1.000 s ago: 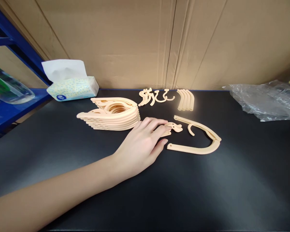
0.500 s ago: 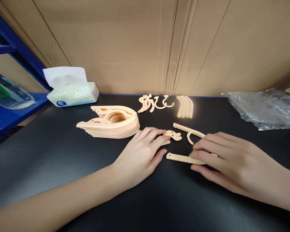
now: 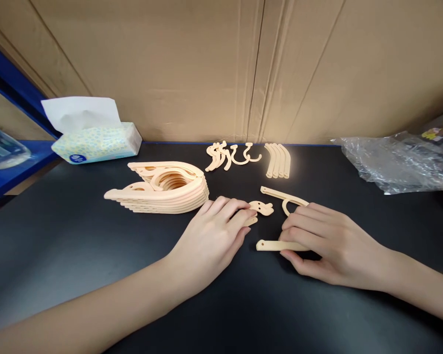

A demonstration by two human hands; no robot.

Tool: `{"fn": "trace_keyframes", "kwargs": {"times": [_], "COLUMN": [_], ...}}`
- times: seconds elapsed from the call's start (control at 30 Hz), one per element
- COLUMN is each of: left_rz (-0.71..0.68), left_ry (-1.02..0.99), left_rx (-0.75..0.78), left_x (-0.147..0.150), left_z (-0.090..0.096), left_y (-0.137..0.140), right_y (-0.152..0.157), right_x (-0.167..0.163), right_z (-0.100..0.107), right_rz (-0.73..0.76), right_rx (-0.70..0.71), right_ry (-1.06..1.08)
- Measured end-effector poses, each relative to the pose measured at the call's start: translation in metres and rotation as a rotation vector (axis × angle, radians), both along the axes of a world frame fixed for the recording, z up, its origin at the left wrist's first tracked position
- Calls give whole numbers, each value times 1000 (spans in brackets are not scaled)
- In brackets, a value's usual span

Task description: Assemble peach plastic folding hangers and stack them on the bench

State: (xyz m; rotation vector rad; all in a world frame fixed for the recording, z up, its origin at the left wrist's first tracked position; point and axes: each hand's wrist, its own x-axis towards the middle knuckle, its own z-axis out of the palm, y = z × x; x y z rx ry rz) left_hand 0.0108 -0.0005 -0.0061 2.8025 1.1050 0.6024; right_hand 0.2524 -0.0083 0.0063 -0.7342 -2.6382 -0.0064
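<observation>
My left hand [image 3: 219,235] rests on the black table with its fingers curled over a small cream hanger centre piece [image 3: 265,208] with holes. A second cream part [image 3: 251,222] sticks out from under those fingers. To the right, my right hand [image 3: 327,241] is closed on a cream hanger arm [image 3: 271,245], thumb below and fingers above. Another hanger arm [image 3: 280,192] runs beneath its upper fingers, a curved cream hook [image 3: 285,206] beside it. My fingers hide the right ends of these parts.
Behind my left hand lies a stack of folded cream hangers [image 3: 170,194]. Loose hooks [image 3: 217,155] and several curved arms [image 3: 278,161] lie along the back edge. A tissue pack [image 3: 99,142] and clear bottle [image 3: 3,147] are left; plastic bags [image 3: 384,157] lie right.
My right hand has shifted slightly left, and the hanger arm in it lies more level. My left hand stays on the centre piece. The whole view has moved a little.
</observation>
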Motion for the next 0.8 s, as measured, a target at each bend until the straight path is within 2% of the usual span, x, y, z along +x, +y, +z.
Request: {"fn": "trace_keyframes", "kwargs": {"times": [0.23,0.5,0.8], "left_rz": [-16,-17,-21], "left_ry": [-6,-19,-15], "left_rx": [16,8,-44], "left_x": [1,2,1], "left_z": [1,1,4], "left_y": [-1,-2,-2], "right_y": [0,2,1], "right_x": [7,12,12], "right_z": [3,-5,-4], "right_rz": [-7,-52,-101], "right_rx": [-3,-179,-224], "right_ry": [57,13,-11]}}
